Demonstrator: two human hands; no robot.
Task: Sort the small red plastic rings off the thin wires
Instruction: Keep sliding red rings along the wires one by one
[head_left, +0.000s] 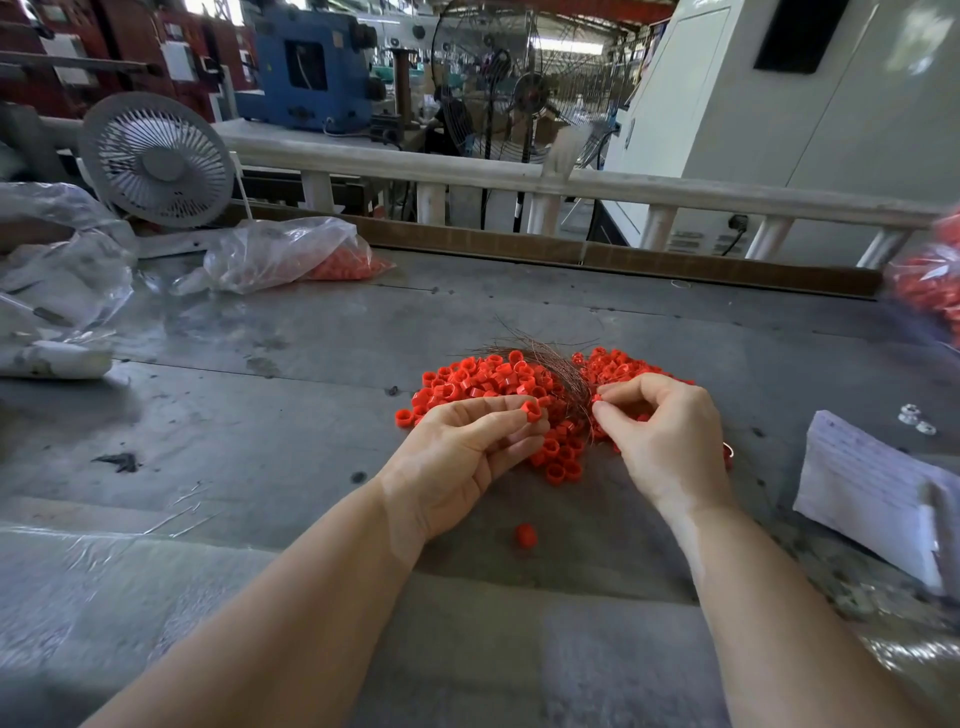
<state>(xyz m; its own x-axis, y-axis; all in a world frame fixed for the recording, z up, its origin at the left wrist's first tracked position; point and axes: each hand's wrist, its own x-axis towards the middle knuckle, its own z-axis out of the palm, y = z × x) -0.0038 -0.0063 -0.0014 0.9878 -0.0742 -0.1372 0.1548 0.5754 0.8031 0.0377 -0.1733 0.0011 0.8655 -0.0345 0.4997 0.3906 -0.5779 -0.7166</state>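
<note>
Hundreds of small red plastic rings (483, 376) lie heaped in the middle of the grey metal table (291, 332), and a tangled bundle of thin brown wires (558, 371) rises through the heap, splitting it into a left and a right mound. The left hand (467, 457) sits at the near edge of the left mound with its fingers curled, pinching one red ring (531, 410) between thumb and fingertips. The right hand (662, 441) rests over the right mound, its fingers curled and its thumb and forefinger pinching at the lower strands of the wire bundle; something red shows at the fingertips, too small to make out. One stray ring (525, 535) lies alone on the table between the two forearms.

To the right, near the table edge, lies a white folded cloth or paper pad (872, 493), with a few small clear parts (915, 420) just beyond it. At the far left sits a clear plastic bag (291, 254) holding more red rings, beside crumpled plastic sheeting (62, 270) and a small white desk fan (158, 161). Another bag of red rings (935, 280) shows blurred at the right border.
</note>
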